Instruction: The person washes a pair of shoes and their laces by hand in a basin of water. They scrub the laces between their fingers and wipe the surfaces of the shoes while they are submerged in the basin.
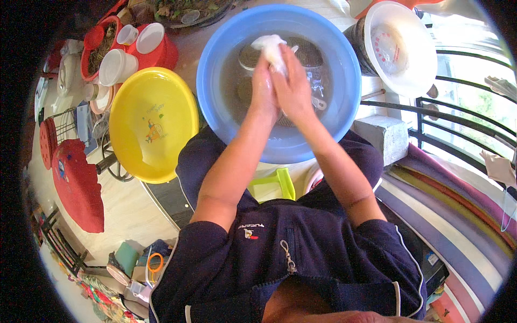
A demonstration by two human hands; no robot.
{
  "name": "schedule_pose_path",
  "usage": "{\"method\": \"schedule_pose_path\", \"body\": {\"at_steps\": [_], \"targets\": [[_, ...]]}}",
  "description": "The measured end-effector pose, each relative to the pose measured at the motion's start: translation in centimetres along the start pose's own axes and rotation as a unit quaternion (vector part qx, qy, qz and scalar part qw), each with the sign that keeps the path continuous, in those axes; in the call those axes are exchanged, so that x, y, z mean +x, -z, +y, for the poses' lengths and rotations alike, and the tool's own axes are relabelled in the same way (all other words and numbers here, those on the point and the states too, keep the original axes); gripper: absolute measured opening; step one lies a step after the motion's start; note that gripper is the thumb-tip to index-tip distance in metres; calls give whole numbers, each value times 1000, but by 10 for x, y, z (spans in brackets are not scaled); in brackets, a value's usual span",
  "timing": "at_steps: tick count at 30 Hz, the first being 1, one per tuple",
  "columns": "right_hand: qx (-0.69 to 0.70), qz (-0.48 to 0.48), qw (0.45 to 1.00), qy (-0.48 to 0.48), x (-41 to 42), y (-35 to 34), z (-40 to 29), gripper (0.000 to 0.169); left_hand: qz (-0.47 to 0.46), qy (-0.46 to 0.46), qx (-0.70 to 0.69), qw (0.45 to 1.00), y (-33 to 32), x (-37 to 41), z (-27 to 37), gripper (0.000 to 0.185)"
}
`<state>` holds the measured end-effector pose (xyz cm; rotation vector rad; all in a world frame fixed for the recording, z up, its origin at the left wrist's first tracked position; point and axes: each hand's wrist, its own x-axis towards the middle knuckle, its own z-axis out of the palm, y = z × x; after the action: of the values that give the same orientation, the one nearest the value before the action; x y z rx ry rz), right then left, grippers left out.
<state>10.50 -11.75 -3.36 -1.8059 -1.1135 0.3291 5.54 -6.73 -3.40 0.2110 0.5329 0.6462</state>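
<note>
My left hand (264, 89) and my right hand (297, 84) are pressed palm to palm over a large blue plastic basin (216, 48). Squeezed between them is a bunched, wet white cloth (270, 42), whose top sticks out beyond my fingers. Murky grey water (232, 101) fills the bottom of the basin. Dark, textured pieces with pale edges (309, 52), perhaps shoes, lie in the water partly behind my hands. A small white strap-like piece (320, 105) shows to the right of my right wrist.
A yellow plastic basin (183, 105) stands close on the left, near red and white tubs (117, 66). To the right are a translucent white basin (424, 52), a concrete block (381, 139) and a black metal railing (452, 115). A lime-green plastic frame (286, 183) sits between my legs.
</note>
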Motion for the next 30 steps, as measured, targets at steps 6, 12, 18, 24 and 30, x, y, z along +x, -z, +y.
{"method": "schedule_pose_path", "body": {"at_steps": [6, 12, 18, 24, 30], "targets": [[-69, 59, 994, -60, 43, 5, 16, 51, 10, 43, -86, 995, 2, 5, -23, 32], [-78, -9, 995, 59, 11, 4, 1, 47, -11, -5, -89, 996, 2, 11, -3, 36], [-110, 25, 993, -19, 32, 8, 27, 50, 5, 73, -150, 986, -1, 4, -15, 30], [263, 171, 926, -210, 53, 25, 32, 40, -8, 39, -125, 991, -8, 12, -22, 32], [615, 119, 723, -290, 15, 39, 41, 39, -65, 48, -179, 980, 7, 18, -22, 39]]}}
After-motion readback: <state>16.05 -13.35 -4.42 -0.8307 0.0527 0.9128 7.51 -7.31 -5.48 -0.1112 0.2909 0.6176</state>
